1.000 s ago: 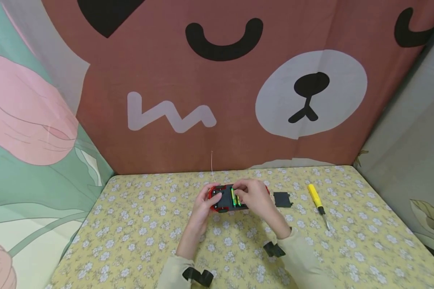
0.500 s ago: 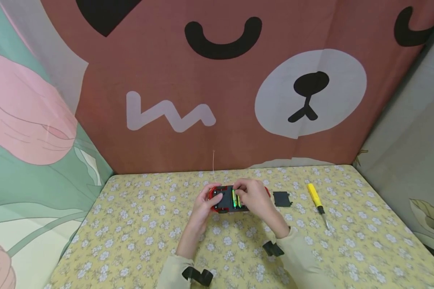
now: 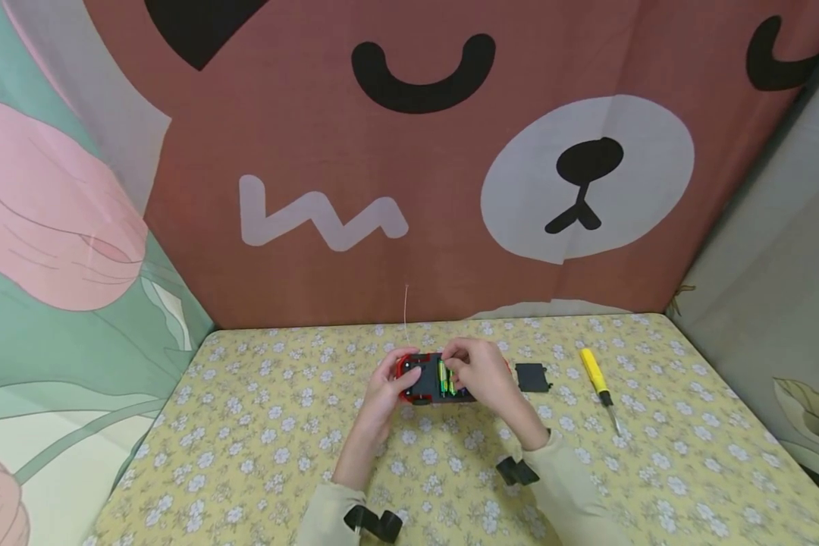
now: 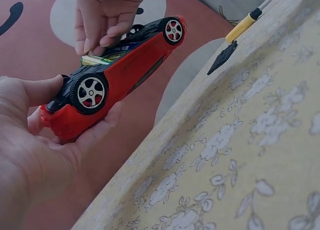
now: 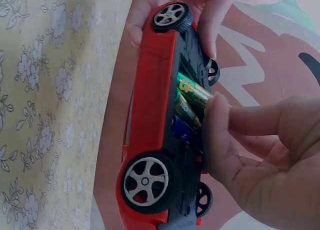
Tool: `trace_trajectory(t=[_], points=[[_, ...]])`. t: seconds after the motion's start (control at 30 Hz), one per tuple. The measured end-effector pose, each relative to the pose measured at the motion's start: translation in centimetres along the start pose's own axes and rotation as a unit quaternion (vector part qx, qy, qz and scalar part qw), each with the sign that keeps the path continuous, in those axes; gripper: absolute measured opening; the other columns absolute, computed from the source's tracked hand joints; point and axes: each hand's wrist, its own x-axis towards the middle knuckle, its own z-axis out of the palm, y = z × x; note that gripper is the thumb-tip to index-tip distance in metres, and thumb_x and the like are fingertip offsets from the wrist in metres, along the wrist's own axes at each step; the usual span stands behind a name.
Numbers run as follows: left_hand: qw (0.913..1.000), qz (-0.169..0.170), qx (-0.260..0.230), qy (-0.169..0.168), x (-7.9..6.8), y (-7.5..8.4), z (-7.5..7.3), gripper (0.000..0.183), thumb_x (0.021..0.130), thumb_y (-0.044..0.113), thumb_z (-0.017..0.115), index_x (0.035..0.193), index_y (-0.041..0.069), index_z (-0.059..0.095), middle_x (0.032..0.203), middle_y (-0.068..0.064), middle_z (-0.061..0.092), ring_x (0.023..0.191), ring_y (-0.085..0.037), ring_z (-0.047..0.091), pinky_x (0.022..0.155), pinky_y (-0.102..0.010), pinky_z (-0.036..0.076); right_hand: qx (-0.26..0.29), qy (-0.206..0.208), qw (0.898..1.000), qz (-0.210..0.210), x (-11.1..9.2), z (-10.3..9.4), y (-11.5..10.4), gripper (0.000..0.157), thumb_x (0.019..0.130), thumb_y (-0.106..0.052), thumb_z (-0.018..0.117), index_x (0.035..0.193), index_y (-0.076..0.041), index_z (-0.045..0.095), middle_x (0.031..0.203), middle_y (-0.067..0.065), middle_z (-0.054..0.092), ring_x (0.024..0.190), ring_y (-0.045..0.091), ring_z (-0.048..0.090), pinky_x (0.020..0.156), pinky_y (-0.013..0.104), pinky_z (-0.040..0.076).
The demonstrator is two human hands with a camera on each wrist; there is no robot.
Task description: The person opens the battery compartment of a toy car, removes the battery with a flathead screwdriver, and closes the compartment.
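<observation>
A red toy car (image 5: 152, 90) is held underside up above the table, its black base and open battery compartment showing. My left hand (image 3: 384, 383) grips one end of it, thumb on the base and fingers under the body. At the compartment, my right hand (image 3: 479, 371) pinches the end of a green battery (image 5: 194, 90) between thumb and fingers. That battery stands tilted, partly out of the slot. Beside it lie another green battery (image 5: 187, 110) and a blue one (image 5: 181, 128) in the compartment. The right fingers hide part of the compartment in the head view.
On the flowered tablecloth (image 3: 280, 425), a black battery cover (image 3: 534, 377) lies right of the car. Farther right is a screwdriver (image 3: 595, 373) with a yellow handle. A thin wire antenna (image 3: 406, 311) rises from the car towards the printed curtain (image 3: 314, 280) behind.
The left green battery has shifted slightly under the right fingers and now looks more tilted. The car and its antenna have moved a little to the right. Both hands keep their hold.
</observation>
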Motion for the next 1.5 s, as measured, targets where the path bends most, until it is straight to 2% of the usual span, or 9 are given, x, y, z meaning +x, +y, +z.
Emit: trace_trajectory(t=[0.27,0.53,0.73,1.07,1.23,1.37,1.5], points=[[0.9999,-0.008,-0.001,0.009,0.1,0.0,-0.1,0.045,0.099,0.013,0.067,0.141,0.002,0.055,0.129,-0.012,0.059,0.094,-0.017,0.065,0.071,-0.027,0.055,-0.029,0.004,1.0,-0.008,0.2,-0.1,-0.2,0.002,0.096,-0.004,0.072,0.094,-0.003,0.072,0.089,0.004,0.071,0.07,0.018,0.067,0.06,0.031,0.057],[0.9999,-0.008,-0.001,0.012,0.0,0.2,-0.2,0.044,0.1,0.013,0.067,0.141,0.002,0.055,0.131,-0.013,0.057,0.094,-0.017,0.064,0.071,-0.027,0.054,-0.051,0.007,0.998,-0.027,0.1,0.0,-0.5,0.01,0.09,-0.001,0.077,0.091,-0.007,0.07,0.086,0.003,0.07,0.075,0.015,0.067,0.064,0.034,0.055],[0.9999,-0.008,0.0,0.015,0.0,0.3,-0.1,0.045,0.099,0.014,0.068,0.141,0.002,0.055,0.131,-0.013,0.058,0.095,-0.017,0.065,0.072,-0.027,0.055,-0.05,0.018,0.998,-0.029,0.1,0.0,-0.6,0.014,0.089,-0.004,0.08,0.098,-0.006,0.069,0.089,0.002,0.069,0.078,0.016,0.068,0.067,0.035,0.057],[0.9996,-0.017,-0.011,0.02,0.0,0.2,0.0,0.044,0.099,0.014,0.069,0.14,0.004,0.056,0.129,-0.008,0.06,0.095,-0.015,0.066,0.072,-0.027,0.055,-0.017,0.051,0.997,-0.056,0.2,-0.9,-0.1,0.012,0.09,-0.008,0.08,0.101,-0.007,0.074,0.09,0.002,0.072,0.08,0.018,0.068,0.07,0.037,0.057],[0.9996,-0.011,-0.007,0.024,0.2,0.2,0.0,0.046,0.098,0.014,0.069,0.14,0.002,0.055,0.132,-0.01,0.06,0.099,-0.017,0.064,0.074,-0.028,0.054,0.011,0.063,0.997,-0.042,0.5,-1.7,-0.1,0.013,0.092,-0.008,0.079,0.104,-0.006,0.076,0.095,0.005,0.074,0.085,0.023,0.07,0.072,0.039,0.057],[0.9995,-0.01,-0.006,0.028,0.3,0.3,-0.1,0.047,0.098,0.014,0.069,0.141,0.001,0.055,0.129,-0.009,0.061,0.098,-0.017,0.064,0.074,-0.028,0.054,0.047,0.059,0.997,-0.024,0.6,-2.3,-0.1,0.014,0.094,-0.009,0.076,0.108,-0.005,0.076,0.098,0.008,0.073,0.086,0.025,0.071,0.075,0.041,0.059],[0.9994,-0.01,-0.011,0.032,0.3,0.3,-0.3,0.048,0.097,0.013,0.069,0.141,0.001,0.055,0.127,-0.009,0.062,0.098,-0.018,0.065,0.075,-0.028,0.055,0.086,0.051,0.995,-0.024,0.7,-2.9,0.1,0.017,0.096,-0.008,0.074,0.111,-0.001,0.074,0.099,0.015,0.072,0.086,0.029,0.073,0.079,0.043,0.062]])
